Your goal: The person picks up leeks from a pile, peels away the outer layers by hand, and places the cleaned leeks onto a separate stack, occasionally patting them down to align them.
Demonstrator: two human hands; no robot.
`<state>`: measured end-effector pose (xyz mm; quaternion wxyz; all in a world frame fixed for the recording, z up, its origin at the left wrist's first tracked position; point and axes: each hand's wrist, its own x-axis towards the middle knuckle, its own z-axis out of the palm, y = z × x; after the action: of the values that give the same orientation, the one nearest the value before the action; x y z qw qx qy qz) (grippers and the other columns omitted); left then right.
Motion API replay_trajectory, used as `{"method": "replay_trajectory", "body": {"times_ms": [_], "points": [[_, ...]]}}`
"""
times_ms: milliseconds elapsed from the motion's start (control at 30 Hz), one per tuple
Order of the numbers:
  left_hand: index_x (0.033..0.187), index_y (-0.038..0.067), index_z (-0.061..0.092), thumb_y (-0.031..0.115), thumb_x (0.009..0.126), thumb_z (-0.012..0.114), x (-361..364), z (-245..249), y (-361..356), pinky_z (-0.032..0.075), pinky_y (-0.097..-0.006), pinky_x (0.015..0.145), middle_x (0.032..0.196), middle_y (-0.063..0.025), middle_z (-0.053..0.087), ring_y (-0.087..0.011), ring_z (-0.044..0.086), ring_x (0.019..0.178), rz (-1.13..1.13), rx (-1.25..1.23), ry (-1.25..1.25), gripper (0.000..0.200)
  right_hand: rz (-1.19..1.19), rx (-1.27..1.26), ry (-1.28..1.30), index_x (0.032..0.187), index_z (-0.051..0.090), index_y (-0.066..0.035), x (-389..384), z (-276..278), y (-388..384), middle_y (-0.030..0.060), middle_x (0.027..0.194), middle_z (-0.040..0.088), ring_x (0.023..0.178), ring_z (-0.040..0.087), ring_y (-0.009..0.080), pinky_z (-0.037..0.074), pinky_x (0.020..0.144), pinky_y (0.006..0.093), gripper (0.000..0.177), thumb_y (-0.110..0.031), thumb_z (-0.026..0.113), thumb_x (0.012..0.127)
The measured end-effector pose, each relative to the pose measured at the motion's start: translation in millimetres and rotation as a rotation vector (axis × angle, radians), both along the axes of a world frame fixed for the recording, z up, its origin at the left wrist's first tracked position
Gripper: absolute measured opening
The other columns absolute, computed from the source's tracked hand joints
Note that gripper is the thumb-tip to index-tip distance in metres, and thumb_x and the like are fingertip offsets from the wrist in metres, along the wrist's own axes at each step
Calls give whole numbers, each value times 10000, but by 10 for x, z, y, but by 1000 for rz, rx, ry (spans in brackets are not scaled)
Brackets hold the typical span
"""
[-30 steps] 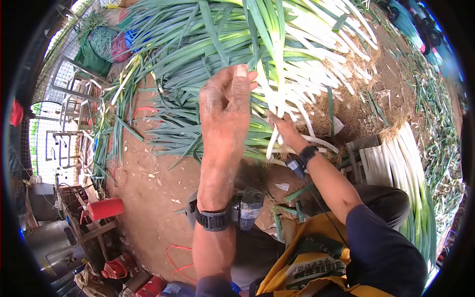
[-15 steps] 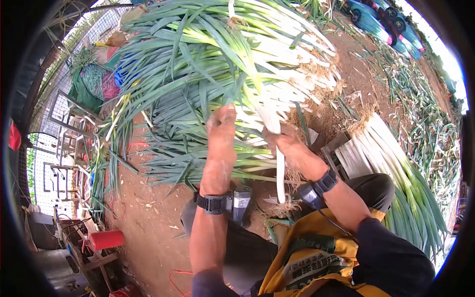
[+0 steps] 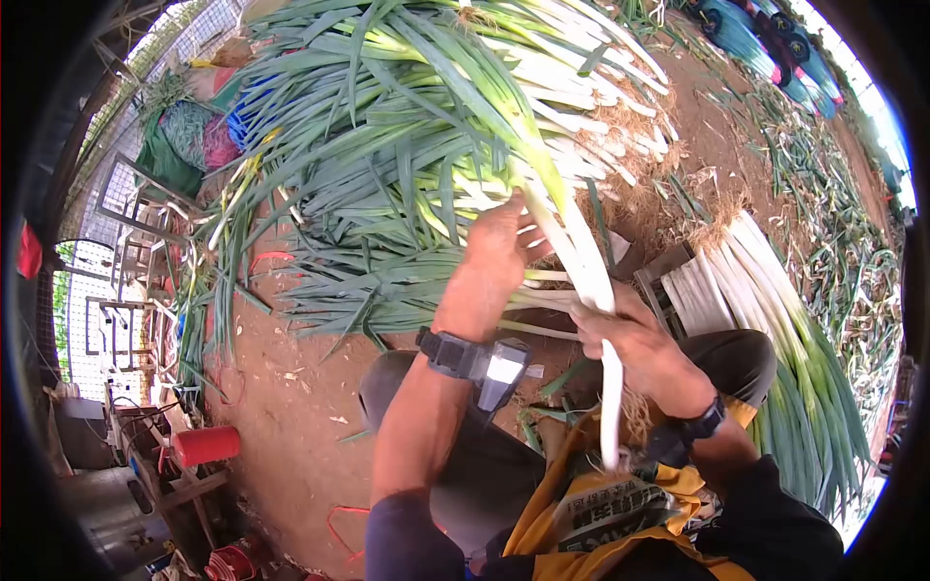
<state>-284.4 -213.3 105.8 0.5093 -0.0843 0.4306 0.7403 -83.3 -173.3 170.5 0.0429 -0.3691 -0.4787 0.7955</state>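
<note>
A long green onion (image 3: 583, 254) slants across the middle, leafy end up over the heap and root end down near my lap. My right hand (image 3: 639, 349) is closed around its white stem. The upper part of the stem shows as two pale strips side by side. My left hand (image 3: 499, 240) is at the left of these strips, its fingers apart and partly behind the stem. Beyond both hands lies a big heap of green onions (image 3: 387, 136), with green leaves to the left and white stems and roots to the right.
A neat bundle of green onions (image 3: 775, 320) rests at my right knee, roots uppermost. Stripped leaves (image 3: 823, 194) litter the ground at far right. Metal frames (image 3: 121, 320) and a red cylinder (image 3: 205, 444) stand at left. Bags and coloured twine (image 3: 189, 145) sit at upper left.
My left hand has moved right, closer to the stem, with its fingers now apart. My right hand has moved down and right with the green onion, whose root end is now closer to my lap.
</note>
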Motion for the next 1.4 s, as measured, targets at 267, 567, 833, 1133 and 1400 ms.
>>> {"method": "replay_trajectory", "body": {"times_ms": [267, 567, 833, 1133, 1400], "points": [[1201, -52, 524, 274, 1089, 505, 352, 94, 132, 601, -456, 889, 1130, -218, 653, -334, 691, 1018, 53, 234, -27, 345, 180, -204, 28, 1332, 519, -10, 920, 690, 241, -26, 761, 476, 618, 426, 68, 358, 554, 242, 423, -178, 665, 971], [1254, 29, 620, 255, 935, 734, 1334, 44, 22, 511, -484, 1042, 1259, -130, 672, -297, 643, 1154, -174, 688, 105, 406, 304, 343, -164, 1132, 614, 49, 2740, 1031, 130, 34, 845, 595, 715, 521, 132, 407, 658, 284, 331, -186, 642, 901], [1322, 45, 604, 213, 941, 729, 1407, 431, -196, 463, -464, 1118, 1305, -109, 656, -287, 611, 1224, -112, 804, 146, 436, 228, 732, 119, 1391, 538, 56, 2504, 816, -1, 156, 1256, 645, 1209, 586, 231, 414, 1043, 332, 489, -143, 550, 945], [1298, 37, 530, 470, 986, 641, 787, 434, -444, 449, -426, 955, 1143, -102, 599, -254, 544, 1020, 34, 856, 143, 545, 150, 742, 338, 1424, 507, 36, 1427, 571, 25, 17, 736, 620, 609, 544, 90, 425, 570, 233, 538, -279, 633, 1008], [1385, 39, 468, 795, 800, 641, 541, 529, -625, 434, -428, 984, 1202, -123, 552, -289, 531, 1069, 198, 734, 256, 971, 158, 1323, 312, 1419, 539, 27, 985, 137, -59, 145, 1003, 696, 798, 628, 153, 537, 796, 314, 525, -232, 678, 984]]}}
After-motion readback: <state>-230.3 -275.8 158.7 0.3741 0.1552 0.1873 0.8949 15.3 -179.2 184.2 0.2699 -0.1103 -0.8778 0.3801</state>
